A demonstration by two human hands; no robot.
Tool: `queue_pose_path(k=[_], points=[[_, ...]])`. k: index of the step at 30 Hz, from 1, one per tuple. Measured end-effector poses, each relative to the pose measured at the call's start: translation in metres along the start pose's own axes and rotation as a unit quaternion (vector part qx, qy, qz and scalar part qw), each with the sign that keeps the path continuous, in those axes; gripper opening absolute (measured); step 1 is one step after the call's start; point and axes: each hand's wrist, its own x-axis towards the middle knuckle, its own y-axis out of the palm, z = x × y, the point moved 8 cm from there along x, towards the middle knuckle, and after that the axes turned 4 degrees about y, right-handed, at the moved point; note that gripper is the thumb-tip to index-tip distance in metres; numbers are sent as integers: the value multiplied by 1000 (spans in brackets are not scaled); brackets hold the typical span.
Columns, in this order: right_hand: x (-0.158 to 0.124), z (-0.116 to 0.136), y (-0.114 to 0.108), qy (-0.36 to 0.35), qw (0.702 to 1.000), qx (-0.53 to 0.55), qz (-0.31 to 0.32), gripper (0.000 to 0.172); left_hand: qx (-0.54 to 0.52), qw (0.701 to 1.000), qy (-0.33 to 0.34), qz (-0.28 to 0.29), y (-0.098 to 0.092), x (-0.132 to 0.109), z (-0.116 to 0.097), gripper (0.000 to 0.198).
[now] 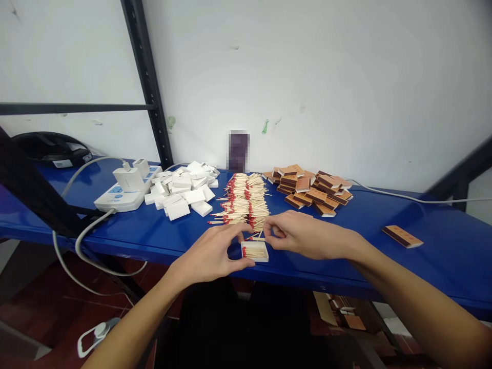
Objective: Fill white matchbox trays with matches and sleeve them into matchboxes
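Note:
A small white matchbox tray (260,259) lies near the front edge of the blue table, with red-tipped matches (253,252) lying lengthwise in it. My left hand (215,251) curves around the tray's left end, thumb along the front side and fingers at the back. Just behind the tray, my right hand (295,233) is closed in a pinch, and a match (258,239) sticks out to the left from its fingertips. A large heap of loose matches (246,197) spreads behind both hands, heads mostly toward the left.
White empty trays (184,187) are piled at the left, brown matchbox sleeves (307,187) at the right. One sleeve (402,236) lies apart further right. A power strip (125,197) with cables stands beside the dark shelf post (148,82). An open carton (326,307) sits below the table.

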Motion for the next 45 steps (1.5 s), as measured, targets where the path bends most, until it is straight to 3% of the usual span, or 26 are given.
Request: queue_pose_path(k=[3, 10, 14, 20, 26, 34, 45], points=[[-2, 2, 8, -1, 1000, 24, 7, 17, 1, 1000, -3, -1, 0, 0, 0, 55], [-4, 5, 18, -2, 999, 32, 3, 16, 25, 999, 25, 8, 0, 1, -5, 30], [-4, 4, 19, 8, 999, 36, 5, 18, 24, 999, 29, 6, 0, 1, -5, 30], [0, -9, 14, 26, 999, 3, -43, 19, 13, 999, 31, 6, -1, -1, -7, 28], [5, -9, 18, -50, 997, -4, -60, 23, -5, 999, 37, 19, -1, -2, -10, 31], [7, -10, 22, -84, 994, -12, -69, 19, -3, 999, 35, 19, -2, -2, -10, 32], [9, -7, 30, -36, 998, -51, -32, 20, -1, 999, 34, 16, -2, -2, -11, 30]])
